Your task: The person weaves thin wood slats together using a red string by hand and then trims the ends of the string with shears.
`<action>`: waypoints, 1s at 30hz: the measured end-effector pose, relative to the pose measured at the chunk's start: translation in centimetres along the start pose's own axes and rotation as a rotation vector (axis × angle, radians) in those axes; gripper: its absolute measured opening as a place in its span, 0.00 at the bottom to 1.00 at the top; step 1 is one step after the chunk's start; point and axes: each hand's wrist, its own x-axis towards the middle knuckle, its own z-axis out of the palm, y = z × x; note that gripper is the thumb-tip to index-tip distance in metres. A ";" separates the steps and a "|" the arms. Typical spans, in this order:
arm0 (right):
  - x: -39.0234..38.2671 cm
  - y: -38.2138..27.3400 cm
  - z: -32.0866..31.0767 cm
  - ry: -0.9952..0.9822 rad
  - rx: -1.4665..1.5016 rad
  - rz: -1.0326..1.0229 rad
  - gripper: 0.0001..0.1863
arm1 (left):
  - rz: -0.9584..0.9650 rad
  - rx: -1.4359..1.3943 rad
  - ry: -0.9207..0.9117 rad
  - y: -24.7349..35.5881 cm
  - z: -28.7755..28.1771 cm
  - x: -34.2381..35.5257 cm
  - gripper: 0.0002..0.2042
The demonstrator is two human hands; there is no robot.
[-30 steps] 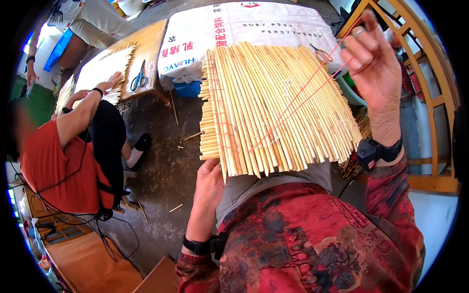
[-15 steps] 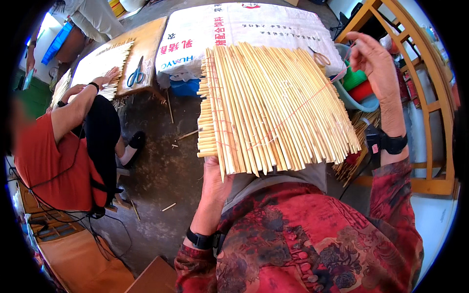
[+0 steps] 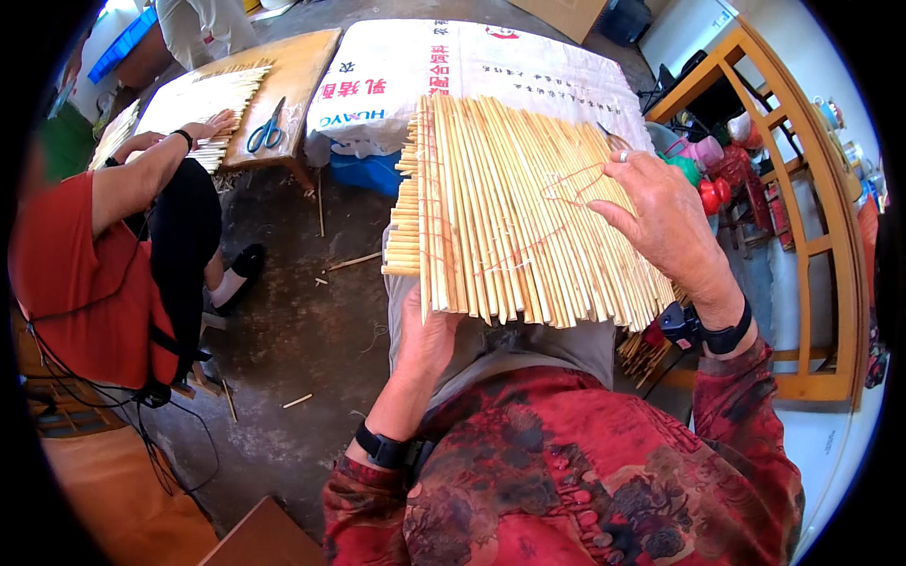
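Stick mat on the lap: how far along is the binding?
Done: most sticks of the mat lie side by side, crossed by red thread. In hand: the right hand works a thread loop on top; the left hand supports the near edge. Left: loose sticks lie beside the knee.

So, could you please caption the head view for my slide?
Left hand supports a bamboo-stick mat from below; right hand pulls red thread across it.

The left hand's (image 3: 429, 340) fingers vanish under the bamboo mat (image 3: 514, 212); the seated co-worker (image 3: 90, 274) is cut off at the picture's edge.
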 end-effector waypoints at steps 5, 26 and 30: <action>1.6 1.0 -0.1 -0.164 -0.026 0.349 0.14 | -0.034 -0.048 0.007 0.6 -0.3 0.4 0.19; -1.5 -4.3 -1.3 -0.069 0.406 -0.116 0.32 | 0.224 0.681 -0.149 3.0 2.3 0.8 0.08; -3.7 -8.1 -1.0 -0.182 0.447 -0.136 0.44 | 0.271 0.544 -0.243 4.7 6.6 1.3 0.11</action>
